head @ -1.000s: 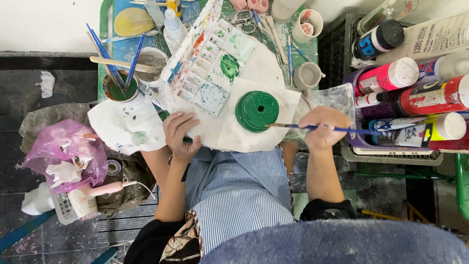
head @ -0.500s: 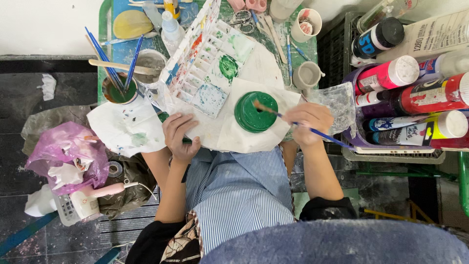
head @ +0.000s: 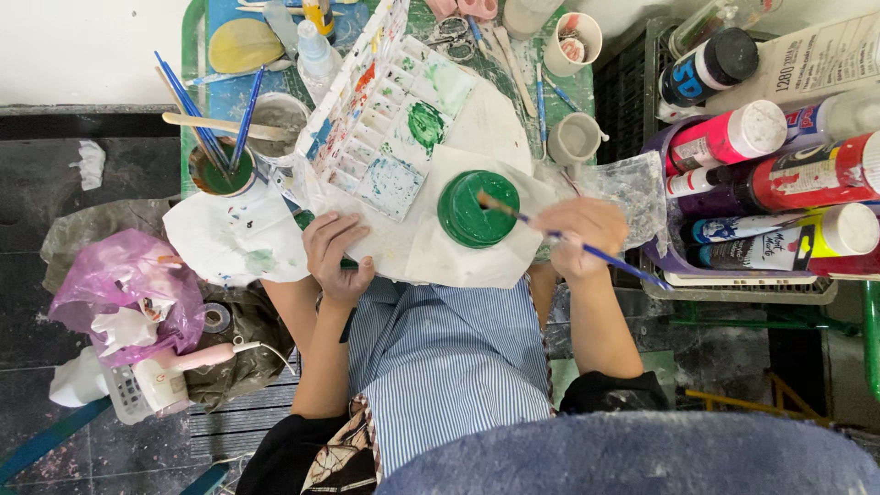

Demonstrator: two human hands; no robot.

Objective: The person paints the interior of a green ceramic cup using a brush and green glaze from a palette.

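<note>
Fingers of the right hand (head: 579, 240) are pinched shut around a thin blue-handled paintbrush (head: 559, 237), gripped partway along its shaft. The brush looks light and stiff with a soft tip, best held where it is now, close enough to the bristles for control. Its long axis slants from lower right, where the handle end juts past the wrist, up and left to the bristles, which touch the top of a round green-painted piece (head: 478, 209). That piece sits on white paper (head: 463, 266) at the table's near edge; it seems rigid, probably wet and smeary, so better steadied by the paper. The left hand (head: 337, 257) rests half-curled on the paper, apparently holding nothing, just below a paint-stained palette (head: 390, 110).
</note>
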